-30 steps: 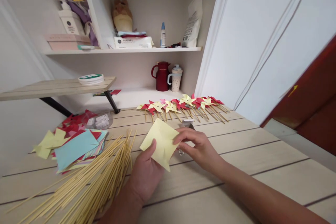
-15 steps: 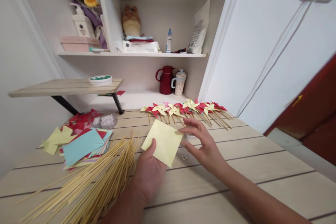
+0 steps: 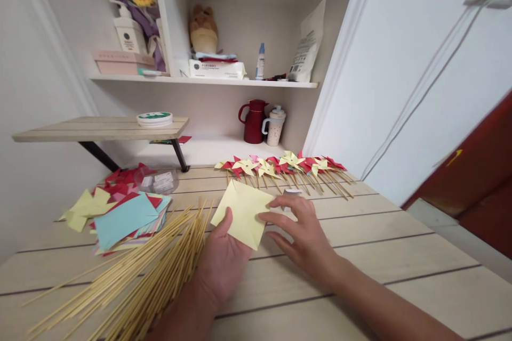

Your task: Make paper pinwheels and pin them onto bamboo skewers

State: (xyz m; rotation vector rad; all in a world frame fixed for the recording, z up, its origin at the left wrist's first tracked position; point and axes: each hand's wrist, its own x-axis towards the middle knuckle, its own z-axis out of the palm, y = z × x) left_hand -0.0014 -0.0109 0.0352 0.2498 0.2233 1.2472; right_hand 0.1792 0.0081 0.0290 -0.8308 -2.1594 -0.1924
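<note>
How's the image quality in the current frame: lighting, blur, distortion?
Head view: soft light on the yellow paper, no strong glare; head view: the left hand looks slightly blurred; head view: cabinet uprights lean, suggesting wide-angle distortion; head view: fine print on the white bag is unreadable.

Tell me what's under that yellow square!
Part of the left hand is under the yellow square. Its fingers, except the thumb, are covered; so is the table right below.

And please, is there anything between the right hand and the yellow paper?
Nothing visible. The right hand overlaps the right edge of the paper, though contact is unclear. The left hand holds its lower left side; sticks lie farther left.
</note>
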